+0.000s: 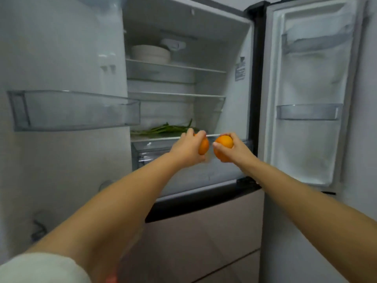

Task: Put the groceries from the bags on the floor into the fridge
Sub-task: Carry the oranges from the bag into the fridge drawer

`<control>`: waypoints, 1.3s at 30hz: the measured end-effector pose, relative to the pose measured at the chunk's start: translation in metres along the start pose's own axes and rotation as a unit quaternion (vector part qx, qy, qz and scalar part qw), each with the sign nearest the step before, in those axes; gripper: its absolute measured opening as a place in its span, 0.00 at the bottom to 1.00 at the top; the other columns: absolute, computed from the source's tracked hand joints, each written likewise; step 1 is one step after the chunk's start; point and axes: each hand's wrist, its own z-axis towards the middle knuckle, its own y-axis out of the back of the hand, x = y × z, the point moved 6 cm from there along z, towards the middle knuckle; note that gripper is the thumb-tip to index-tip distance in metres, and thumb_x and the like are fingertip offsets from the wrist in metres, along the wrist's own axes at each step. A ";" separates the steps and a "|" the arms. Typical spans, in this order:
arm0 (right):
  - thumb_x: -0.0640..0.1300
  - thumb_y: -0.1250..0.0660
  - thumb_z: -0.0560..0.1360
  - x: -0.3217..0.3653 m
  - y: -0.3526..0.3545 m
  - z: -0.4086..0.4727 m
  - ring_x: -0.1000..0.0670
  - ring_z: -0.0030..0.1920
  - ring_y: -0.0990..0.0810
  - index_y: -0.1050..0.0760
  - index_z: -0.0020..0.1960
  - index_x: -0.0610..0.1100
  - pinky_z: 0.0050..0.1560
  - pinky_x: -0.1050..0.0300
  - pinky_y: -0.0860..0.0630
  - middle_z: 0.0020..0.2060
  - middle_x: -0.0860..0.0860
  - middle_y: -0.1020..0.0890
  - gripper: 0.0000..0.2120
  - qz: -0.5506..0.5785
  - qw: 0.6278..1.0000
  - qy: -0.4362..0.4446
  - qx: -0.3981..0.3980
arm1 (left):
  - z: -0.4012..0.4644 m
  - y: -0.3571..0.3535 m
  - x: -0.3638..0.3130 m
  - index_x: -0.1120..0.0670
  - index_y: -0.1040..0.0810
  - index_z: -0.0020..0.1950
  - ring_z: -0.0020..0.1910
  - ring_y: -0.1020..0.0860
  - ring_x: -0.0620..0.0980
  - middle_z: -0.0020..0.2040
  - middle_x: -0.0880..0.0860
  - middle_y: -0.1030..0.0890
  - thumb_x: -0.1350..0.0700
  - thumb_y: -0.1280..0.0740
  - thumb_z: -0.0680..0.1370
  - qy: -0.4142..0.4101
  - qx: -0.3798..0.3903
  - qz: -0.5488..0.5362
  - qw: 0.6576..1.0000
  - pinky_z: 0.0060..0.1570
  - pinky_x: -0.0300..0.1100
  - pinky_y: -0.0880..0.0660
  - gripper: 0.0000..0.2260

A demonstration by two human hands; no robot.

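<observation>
The fridge stands open in front of me, both doors swung wide. My left hand point(188, 149) grips an orange point(204, 147) just in front of the lowest glass shelf point(163, 138). Beside it, my right hand point(237, 149) holds a second orange point(224, 142), with what looks like another orange beneath it in the same hand. Both hands hover over the clear crisper drawer point(155, 152). Green stalks of vegetable point(163, 128) lie on that lowest shelf, behind my left hand. No bags are in view.
A stack of white plates point(151, 53) sits on the top shelf. The left door point(61, 58) carries a clear bin point(77, 110); the right door point(312, 78) has a bin point(308, 112) too. Beige drawer fronts point(204, 231) lie below the fridge compartment.
</observation>
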 end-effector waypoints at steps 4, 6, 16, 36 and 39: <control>0.51 0.32 0.75 -0.006 -0.007 0.108 0.47 0.49 0.24 0.33 0.58 0.49 0.41 0.53 0.22 0.51 0.48 0.27 0.16 0.043 0.998 0.035 0.016 | 0.077 0.001 0.035 0.50 0.36 0.69 0.61 0.30 0.62 0.63 0.60 0.33 0.50 0.30 0.71 0.038 -0.014 0.051 0.998 0.58 0.52 0.28 0.28; 0.50 0.32 0.75 -0.015 -0.016 0.159 0.47 0.48 0.24 0.32 0.56 0.51 0.38 0.55 0.24 0.53 0.47 0.27 0.13 0.053 0.997 0.030 0.046 | 0.109 -0.006 0.056 0.51 0.35 0.67 0.59 0.28 0.62 0.63 0.60 0.32 0.49 0.29 0.71 0.064 0.018 0.064 0.996 0.57 0.52 0.27 0.28; 0.54 0.32 0.74 -0.079 -0.110 0.284 0.49 0.57 0.24 0.33 0.67 0.50 0.57 0.52 0.24 0.59 0.50 0.25 0.24 -0.345 0.817 0.139 0.441 | 0.183 -0.082 0.137 0.51 0.34 0.66 0.49 0.25 0.54 0.52 0.51 0.31 0.48 0.28 0.73 0.193 0.391 0.181 0.881 0.47 0.48 0.20 0.26; 0.64 0.34 0.71 -0.188 -0.189 0.270 0.47 0.56 0.32 0.37 0.63 0.43 0.55 0.49 0.27 0.59 0.47 0.35 0.32 -0.432 0.679 0.328 0.496 | 0.170 -0.218 0.195 0.55 0.48 0.75 0.66 0.36 0.63 0.70 0.61 0.40 0.43 0.29 0.71 0.019 0.472 0.250 0.845 0.64 0.55 0.33 0.41; 0.66 0.35 0.70 -0.182 -0.188 0.267 0.46 0.56 0.31 0.37 0.63 0.43 0.55 0.48 0.26 0.58 0.46 0.34 0.33 -0.446 0.666 0.336 0.494 | 0.171 -0.218 0.190 0.56 0.48 0.76 0.66 0.35 0.64 0.70 0.62 0.40 0.42 0.30 0.72 0.015 0.472 0.261 0.842 0.65 0.56 0.32 0.42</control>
